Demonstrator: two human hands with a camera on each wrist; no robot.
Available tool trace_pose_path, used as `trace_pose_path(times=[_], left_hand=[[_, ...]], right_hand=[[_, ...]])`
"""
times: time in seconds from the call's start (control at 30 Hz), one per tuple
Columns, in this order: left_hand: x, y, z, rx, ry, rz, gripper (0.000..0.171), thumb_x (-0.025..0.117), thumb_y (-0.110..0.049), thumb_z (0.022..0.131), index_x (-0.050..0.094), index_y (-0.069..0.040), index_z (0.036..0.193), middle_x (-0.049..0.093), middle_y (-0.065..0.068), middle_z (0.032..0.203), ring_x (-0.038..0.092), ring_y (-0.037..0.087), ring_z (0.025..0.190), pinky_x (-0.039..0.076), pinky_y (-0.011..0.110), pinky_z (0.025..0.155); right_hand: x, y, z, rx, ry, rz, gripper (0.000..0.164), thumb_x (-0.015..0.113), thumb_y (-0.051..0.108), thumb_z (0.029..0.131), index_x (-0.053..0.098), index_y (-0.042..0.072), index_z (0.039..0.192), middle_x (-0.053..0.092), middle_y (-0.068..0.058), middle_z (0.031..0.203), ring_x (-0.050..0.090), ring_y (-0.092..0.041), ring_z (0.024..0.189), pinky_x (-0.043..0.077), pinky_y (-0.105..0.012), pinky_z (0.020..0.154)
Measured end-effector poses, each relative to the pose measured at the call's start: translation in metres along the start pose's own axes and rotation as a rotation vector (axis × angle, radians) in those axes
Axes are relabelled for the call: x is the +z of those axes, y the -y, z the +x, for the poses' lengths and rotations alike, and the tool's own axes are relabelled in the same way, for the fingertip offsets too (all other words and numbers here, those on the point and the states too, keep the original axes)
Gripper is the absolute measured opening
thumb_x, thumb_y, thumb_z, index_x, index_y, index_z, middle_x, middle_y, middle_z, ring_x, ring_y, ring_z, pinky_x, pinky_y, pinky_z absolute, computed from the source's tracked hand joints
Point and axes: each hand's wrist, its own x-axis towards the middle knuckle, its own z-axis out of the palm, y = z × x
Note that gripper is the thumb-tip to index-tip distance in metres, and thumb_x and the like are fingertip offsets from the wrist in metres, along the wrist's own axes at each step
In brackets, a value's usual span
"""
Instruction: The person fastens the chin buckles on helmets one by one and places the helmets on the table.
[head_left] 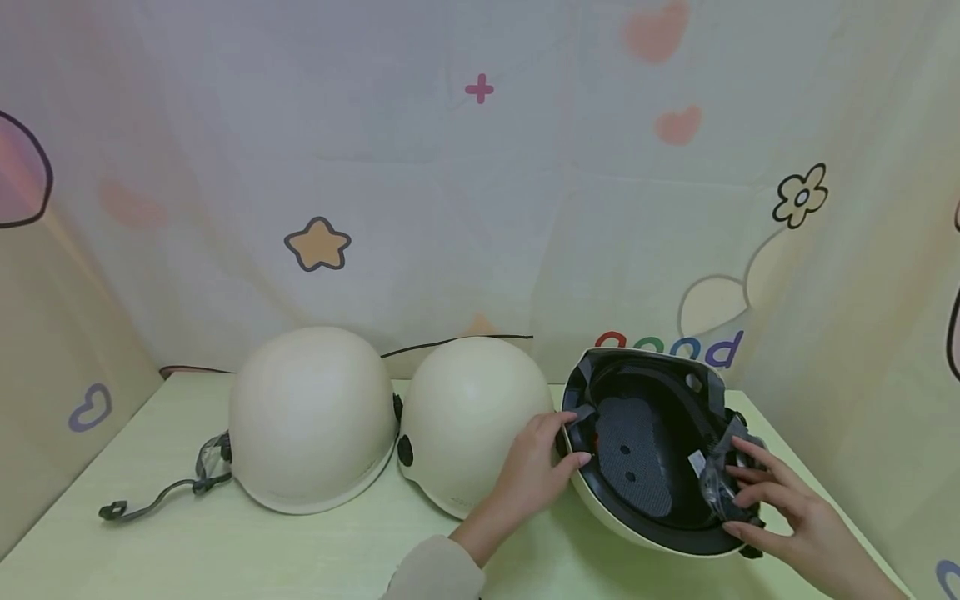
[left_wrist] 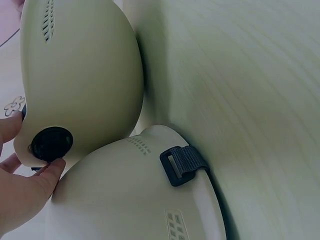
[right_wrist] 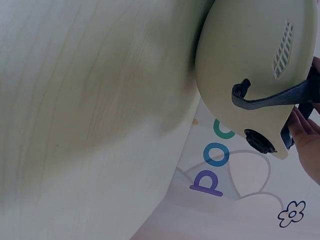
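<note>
An upturned cream helmet point(head_left: 626, 529) lies at the right of the table, its black padded inside facing up. My left hand point(head_left: 532, 467) grips its left rim with thumb and fingers. The left wrist view shows the left fingertips beside the round black knob point(left_wrist: 52, 144) on the shell. On the opposite side my right hand point(head_left: 787, 508) holds the dark chin strap point(head_left: 731, 446) and its part wrapped in clear plastic, at the right rim. A loop of strap point(right_wrist: 270, 99) hangs across the outer shell in the right wrist view.
Two more cream helmets, a left one point(head_left: 311, 417) and a middle one point(head_left: 472, 417), stand dome up on the pale table point(head_left: 300, 558). The left helmet's strap and buckle point(head_left: 112, 510) trail across the table. A patterned cloth point(head_left: 450, 208) hangs behind.
</note>
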Motion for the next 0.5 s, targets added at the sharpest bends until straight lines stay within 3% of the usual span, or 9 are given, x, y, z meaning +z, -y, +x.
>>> trace_pose_path(times=[0.3,0.5], left_hand=[[0.0,0.0,0.001,0.018,-0.023,0.013,0.042,0.067,-0.014,0.083,0.053,-0.002,0.121,0.055,0.014,0.115,0.052,0.025,0.109,0.042,0.033,0.092],[0.0,0.0,0.0,0.017,-0.011,0.007,0.042,0.067,-0.013,0.084,0.052,-0.002,0.122,0.055,0.013,0.117,0.051,0.025,0.111,0.041,0.032,0.094]], right_hand=[[-0.005,-0.002,-0.005,0.097,0.038,-0.019,0.029,0.073,-0.014,0.065,0.064,0.008,0.082,0.028,0.016,0.14,0.04,0.014,0.11,0.036,-0.002,0.08],[-0.011,-0.006,-0.012,0.088,0.128,0.046,0.031,0.072,-0.013,0.066,0.066,0.006,0.091,0.025,0.022,0.139,0.038,0.016,0.111,0.04,-0.005,0.077]])
